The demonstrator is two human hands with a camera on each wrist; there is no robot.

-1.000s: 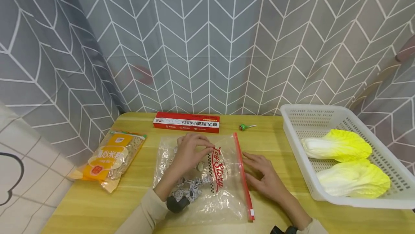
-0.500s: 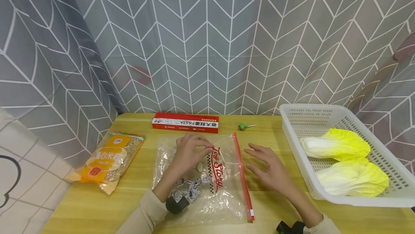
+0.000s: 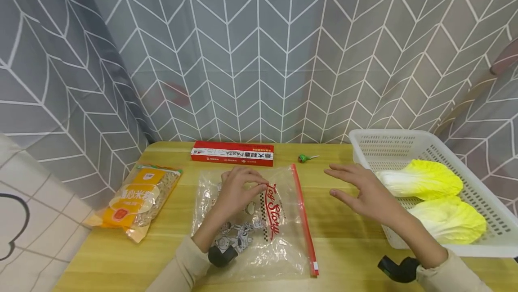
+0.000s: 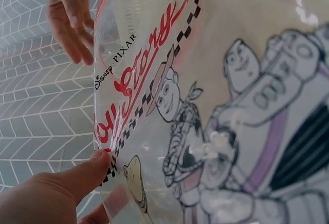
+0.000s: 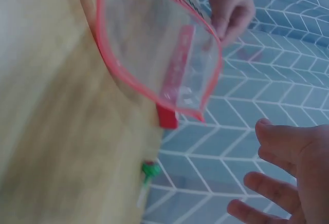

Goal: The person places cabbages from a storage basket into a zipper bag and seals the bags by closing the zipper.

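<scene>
A clear zip bag [image 3: 259,224] with a cartoon print and a red zip strip lies flat on the yellow wooden table [image 3: 344,247]. My left hand [image 3: 252,183] rests on it and pinches its upper layer near the mouth. In the right wrist view the bag [image 5: 154,54] gapes open under that hand [image 5: 229,3]. The left wrist view shows my thumb [image 4: 67,183] on the printed film [image 4: 231,106]. My right hand [image 3: 344,181] hovers with fingers spread between the bag and the basket, holding nothing.
A white plastic basket [image 3: 408,141] at the right holds two yellow-green cabbages [image 3: 425,179]. A red pasta box [image 3: 232,153] and a green lollipop [image 3: 304,158] lie at the table's back. An orange food packet [image 3: 137,197] lies at the left. A grey patterned curtain hangs behind.
My right hand has lifted from the table beside the bag's zip strip and moved right, toward the basket. My left hand has stayed on the bag.
</scene>
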